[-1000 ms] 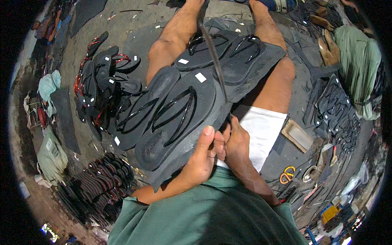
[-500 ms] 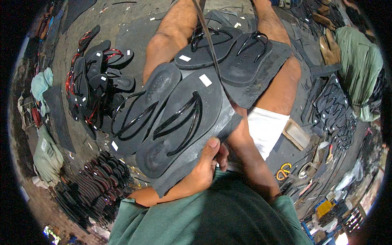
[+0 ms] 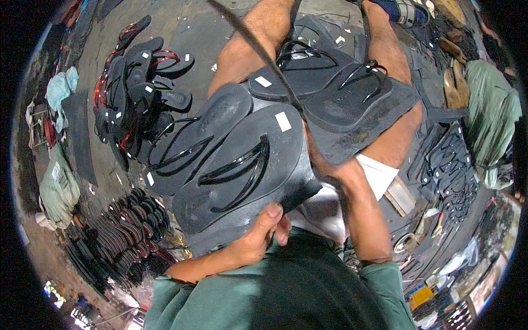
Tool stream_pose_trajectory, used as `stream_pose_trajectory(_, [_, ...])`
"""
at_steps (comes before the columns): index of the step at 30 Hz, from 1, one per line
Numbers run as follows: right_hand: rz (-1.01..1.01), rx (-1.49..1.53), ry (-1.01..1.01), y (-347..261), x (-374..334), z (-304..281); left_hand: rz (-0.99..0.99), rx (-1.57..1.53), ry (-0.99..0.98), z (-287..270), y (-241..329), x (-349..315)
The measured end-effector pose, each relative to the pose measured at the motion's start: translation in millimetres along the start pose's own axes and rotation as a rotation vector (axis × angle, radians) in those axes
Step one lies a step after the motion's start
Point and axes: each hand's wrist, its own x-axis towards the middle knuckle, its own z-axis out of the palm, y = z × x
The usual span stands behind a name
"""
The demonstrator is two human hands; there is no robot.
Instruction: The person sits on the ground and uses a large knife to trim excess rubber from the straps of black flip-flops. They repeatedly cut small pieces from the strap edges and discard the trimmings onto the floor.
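A black rubber sheet (image 3: 300, 192) lies across my legs, bearing several black flip-flops (image 3: 275, 165) with glossy straps and white stickers. My left hand (image 3: 261, 234) is closed on its near edge, thumb on top and fingers curled below. From a gap in the sheet rises a long, thin, dark knife blade (image 3: 250, 41), slanting up and left. At the blade's lower end is my right hand (image 3: 324, 159), closed around the knife; the sheet hides most of its fingers. The sheet's right part (image 3: 379, 129), with two flip-flops, rests against my right leg.
Finished flip-flops with red and black straps (image 3: 132, 88) are heaped at left. Dark soles (image 3: 126, 231) stand in rows at lower left. More flip-flops (image 3: 448, 154) lie at right, beside a green sack (image 3: 489, 110). A rectangular block (image 3: 400, 198) sits near my right thigh.
The blade's upper end has swung left. Between the sheet's two parts the gap near my right hand looks wider. My left hand keeps its hold, and the whole view has shifted slightly.
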Motion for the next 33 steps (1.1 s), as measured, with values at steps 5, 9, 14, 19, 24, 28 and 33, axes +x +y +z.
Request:
stream_pose_trajectory(5, [0.043,0.056,-0.200,23,16,-13,0.106,0.049,0.025,-1,-1,-6])
stream_pose_trajectory(9, [0.050,0.078,-0.232,28,23,-18,-0.016,0.013,0.074,3,-2,-6])
stream_pose_trajectory(14, [0.059,0.085,-0.254,32,28,-21,0.047,0.021,0.012,3,0,-6])
stream_pose_trajectory(19, [0.071,0.084,-0.240,31,33,-17,0.063,0.085,0.022,-1,-4,-5])
stream_pose_trajectory(24, [0.088,0.083,-0.207,23,39,-8,0.056,0.120,0.116,7,4,-8])
stream_pose_trajectory(28, [0.123,0.098,-0.141,5,33,2,0.054,0.136,0.046,-4,1,-9])
stream_pose_trajectory(33, [0.197,0.135,-0.071,-30,21,15,0.093,0.164,0.067,0,2,-7])
